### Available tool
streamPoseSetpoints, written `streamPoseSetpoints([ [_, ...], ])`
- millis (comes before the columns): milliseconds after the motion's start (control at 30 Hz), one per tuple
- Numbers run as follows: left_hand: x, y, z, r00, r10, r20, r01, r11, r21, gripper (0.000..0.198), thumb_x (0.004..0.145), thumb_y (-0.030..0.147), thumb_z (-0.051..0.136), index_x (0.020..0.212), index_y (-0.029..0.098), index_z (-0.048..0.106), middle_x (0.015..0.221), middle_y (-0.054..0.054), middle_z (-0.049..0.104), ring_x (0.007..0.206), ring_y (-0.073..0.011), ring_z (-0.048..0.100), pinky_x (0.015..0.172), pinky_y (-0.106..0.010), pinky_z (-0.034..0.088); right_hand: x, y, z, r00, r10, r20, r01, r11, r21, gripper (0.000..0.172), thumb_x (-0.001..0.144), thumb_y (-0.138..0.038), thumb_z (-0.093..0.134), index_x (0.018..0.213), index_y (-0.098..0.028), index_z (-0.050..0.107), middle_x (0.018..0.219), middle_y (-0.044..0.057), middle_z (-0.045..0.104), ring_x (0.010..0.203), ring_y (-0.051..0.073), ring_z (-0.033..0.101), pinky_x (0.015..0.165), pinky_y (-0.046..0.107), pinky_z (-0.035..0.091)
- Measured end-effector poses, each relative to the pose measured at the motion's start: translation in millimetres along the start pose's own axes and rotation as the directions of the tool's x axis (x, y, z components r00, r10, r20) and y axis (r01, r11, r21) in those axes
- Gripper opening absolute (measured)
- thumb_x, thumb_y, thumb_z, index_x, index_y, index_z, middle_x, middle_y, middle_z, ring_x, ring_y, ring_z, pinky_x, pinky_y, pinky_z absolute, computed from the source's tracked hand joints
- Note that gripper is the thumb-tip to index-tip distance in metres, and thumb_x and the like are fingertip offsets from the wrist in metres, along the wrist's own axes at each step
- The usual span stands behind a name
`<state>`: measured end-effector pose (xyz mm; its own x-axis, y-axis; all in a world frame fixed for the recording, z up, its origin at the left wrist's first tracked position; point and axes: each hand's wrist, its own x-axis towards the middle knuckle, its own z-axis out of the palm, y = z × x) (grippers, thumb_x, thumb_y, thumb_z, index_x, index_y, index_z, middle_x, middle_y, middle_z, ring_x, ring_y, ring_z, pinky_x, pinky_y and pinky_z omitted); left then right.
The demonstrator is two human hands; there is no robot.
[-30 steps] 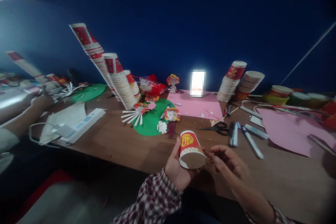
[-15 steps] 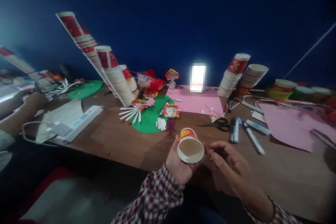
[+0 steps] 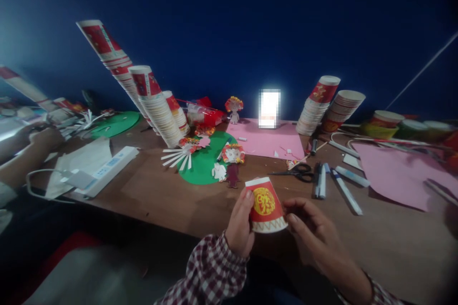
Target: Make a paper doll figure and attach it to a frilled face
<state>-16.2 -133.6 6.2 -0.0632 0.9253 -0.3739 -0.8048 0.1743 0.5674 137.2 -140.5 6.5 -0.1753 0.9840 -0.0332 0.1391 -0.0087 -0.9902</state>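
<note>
My left hand [image 3: 240,226] is closed around the left side of a red and white paper cup [image 3: 264,202]. The cup is upside down and tilted, with a yellow round emblem facing me and its wide rim lowest. At the cup's right edge, my right hand [image 3: 315,233] has curled fingers and a thumb meeting the side near the rim; the fingertips behind it are partly hidden. Beyond the cup lie black scissors [image 3: 302,172], a dark red paper cutout [image 3: 233,175] and a white paper cutout [image 3: 219,172].
Tall paper cup stacks [image 3: 157,109] lean at the left, shorter ones [image 3: 317,105] at the right. Markers [image 3: 346,193], pink paper [image 3: 390,171], a green disc [image 3: 193,176] and a power strip [image 3: 110,171] lie on the table. Another person's hand [image 3: 46,140] is at far left.
The cup has turned from its open mouth facing me to its emblem side facing me, mouth downward. My left fingers have come round its side. My right hand stays close by its right edge.
</note>
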Motion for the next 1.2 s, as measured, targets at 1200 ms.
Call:
streamPoseSetpoints([
  [1200,-1,0,-17.3,0.896,0.168,0.411,-0.369,0.796,0.479,0.058,0.068,0.021,0.075,0.121,0.019,0.049,0.11,-0.009,0.064,0.099,-0.0226,0.06,0.089,-0.033,0.045,-2,20,4,0.993,-0.116,-0.033,0.115,0.993,-0.019,0.033,0.078,-0.029,0.066,0.107,-0.025,0.052,0.104,0.005,0.059,0.094,0.019,0.061,0.08,0.029,0.054],
])
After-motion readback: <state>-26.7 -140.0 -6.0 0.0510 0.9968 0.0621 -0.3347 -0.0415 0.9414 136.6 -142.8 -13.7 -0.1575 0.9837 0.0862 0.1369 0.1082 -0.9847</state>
